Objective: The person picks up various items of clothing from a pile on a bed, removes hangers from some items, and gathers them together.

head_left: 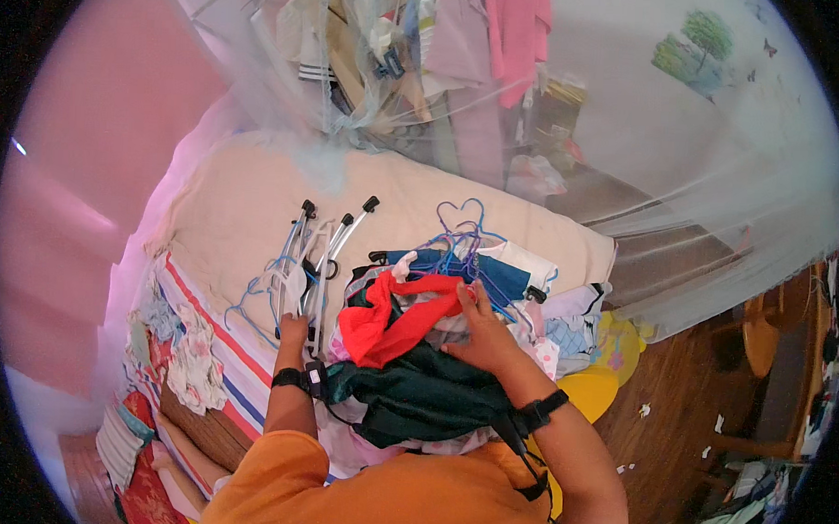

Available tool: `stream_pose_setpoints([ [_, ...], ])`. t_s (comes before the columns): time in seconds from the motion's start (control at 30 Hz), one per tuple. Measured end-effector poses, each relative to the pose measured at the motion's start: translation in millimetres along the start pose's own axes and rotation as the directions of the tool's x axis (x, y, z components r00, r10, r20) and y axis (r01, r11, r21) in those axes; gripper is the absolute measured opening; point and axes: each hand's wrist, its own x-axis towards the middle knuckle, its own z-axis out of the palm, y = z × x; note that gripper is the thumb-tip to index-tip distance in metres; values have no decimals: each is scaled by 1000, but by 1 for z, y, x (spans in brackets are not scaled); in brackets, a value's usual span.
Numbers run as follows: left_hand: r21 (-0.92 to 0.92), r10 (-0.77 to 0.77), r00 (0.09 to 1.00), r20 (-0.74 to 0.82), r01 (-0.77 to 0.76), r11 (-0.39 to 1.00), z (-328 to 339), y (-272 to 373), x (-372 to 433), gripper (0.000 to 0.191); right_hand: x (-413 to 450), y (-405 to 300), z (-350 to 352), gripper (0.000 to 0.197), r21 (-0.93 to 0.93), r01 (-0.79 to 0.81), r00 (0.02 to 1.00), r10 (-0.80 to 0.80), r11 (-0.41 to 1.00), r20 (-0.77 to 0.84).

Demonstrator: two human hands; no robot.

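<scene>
My left hand [294, 330] grips the lower end of a white clothes hanger [294, 285] among a loose group of hangers. Some of these are blue wire hangers [252, 303], others are metal trouser hangers [337, 238] with black clips. My right hand [489, 337] is spread over a clothes pile, its fingertips touching the edge of a red garment [404, 317]. Dark green cloth [429, 394] lies below it, close to my body. Blue and purple hangers [462, 243] bunch at the pile's far side, over a dark blue garment [509, 275] with black clips.
A beige sheet [270, 173] covers the bed, with a striped cloth [209, 324] at left. Crumpled clothes [194, 358] and another person's limb [191, 448] are at lower left. Mosquito netting [726, 224] drapes over the right side; clothes [461, 49] hang behind. A yellow stool [595, 393] stands right.
</scene>
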Motion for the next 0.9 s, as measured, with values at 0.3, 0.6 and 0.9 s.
stream_pose_setpoints([
  [0.3,96,309,950,51,-312,945,-64,141,-35,52,-35,-18,48,46,140,54,611,-143,989,779],
  [0.6,-121,559,396,729,-729,674,29,305,-117,50,-45,-20,44,45,257,-21,448,-221,966,866],
  [0.9,85,441,652,617,-612,786,120,262,-104,56,-62,2,25,39,513,-125,547,-372,849,750],
])
